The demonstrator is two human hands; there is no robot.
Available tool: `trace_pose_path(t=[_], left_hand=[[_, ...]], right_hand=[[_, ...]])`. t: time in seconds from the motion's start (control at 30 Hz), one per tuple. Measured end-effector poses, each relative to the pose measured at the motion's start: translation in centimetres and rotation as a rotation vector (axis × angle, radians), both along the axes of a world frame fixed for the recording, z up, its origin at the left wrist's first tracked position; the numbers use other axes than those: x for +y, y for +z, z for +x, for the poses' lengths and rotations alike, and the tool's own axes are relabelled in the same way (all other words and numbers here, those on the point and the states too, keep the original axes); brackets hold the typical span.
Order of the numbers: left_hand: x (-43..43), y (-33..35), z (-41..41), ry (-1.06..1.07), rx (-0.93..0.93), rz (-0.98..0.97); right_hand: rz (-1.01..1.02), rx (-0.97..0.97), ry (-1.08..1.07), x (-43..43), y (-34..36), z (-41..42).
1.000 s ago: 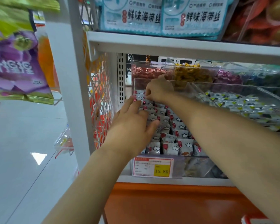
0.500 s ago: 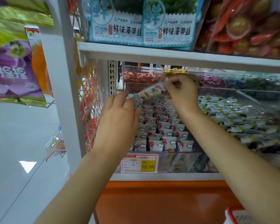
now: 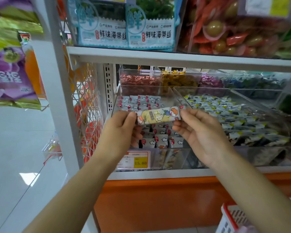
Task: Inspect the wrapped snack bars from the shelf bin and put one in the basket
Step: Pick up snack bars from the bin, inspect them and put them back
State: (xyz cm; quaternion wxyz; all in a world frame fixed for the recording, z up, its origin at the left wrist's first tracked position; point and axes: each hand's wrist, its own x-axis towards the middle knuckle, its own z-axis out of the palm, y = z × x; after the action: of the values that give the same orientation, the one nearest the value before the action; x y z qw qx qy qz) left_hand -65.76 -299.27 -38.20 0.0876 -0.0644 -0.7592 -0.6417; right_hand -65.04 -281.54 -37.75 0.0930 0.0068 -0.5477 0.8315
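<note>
Head view. One snack bar (image 3: 158, 116) is held level in front of the clear shelf bin (image 3: 173, 158), above the rows of bars left in it. The left hand (image 3: 123, 130) pinches the bar's left crimped end between thumb and forefinger. The right hand (image 3: 203, 133) pinches the right end the same way, with its other fingers loosely curled below. Each grip is closed on the wrapper seal only, and the printed face is turned up toward the camera.

Step in hand, as I judge it: inspection. To do it well, keep the pinch on the end seals so the print stays uncovered, and roll the bar to read its back. Light pressure should do, since the contents may crush. The basket (image 3: 232, 217) sits low right, only a red-rimmed white corner in view, so the drop calls for a reach down and to the right.

Materials: the wrapper is glossy film, pale yellow with cartoon print, a slim oblong with flattened ends. The bin is rigid transparent plastic with a slanted front. A yellow price tag (image 3: 136, 159) is fixed at its base. The neighbouring bin (image 3: 233, 115) holds dark and white packets.
</note>
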Motion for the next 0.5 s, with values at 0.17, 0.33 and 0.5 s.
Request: trace_pose_path(t=[0.17, 0.33, 0.5], left_hand=[[0.2, -0.4, 0.0, 0.080, -0.015, 0.023], [-0.4, -0.1, -0.1, 0.023, -0.051, 0.175], [-0.8, 0.0, -0.1, -0.192, -0.169, 0.365]], right_hand=[[-0.067, -0.011, 0.100, -0.2, -0.6, 0.4], [-0.161, -0.053, 0.126, -0.1, -0.6, 0.1], [-0.251, -0.061, 0.086, 0.2, -0.7, -0.2]])
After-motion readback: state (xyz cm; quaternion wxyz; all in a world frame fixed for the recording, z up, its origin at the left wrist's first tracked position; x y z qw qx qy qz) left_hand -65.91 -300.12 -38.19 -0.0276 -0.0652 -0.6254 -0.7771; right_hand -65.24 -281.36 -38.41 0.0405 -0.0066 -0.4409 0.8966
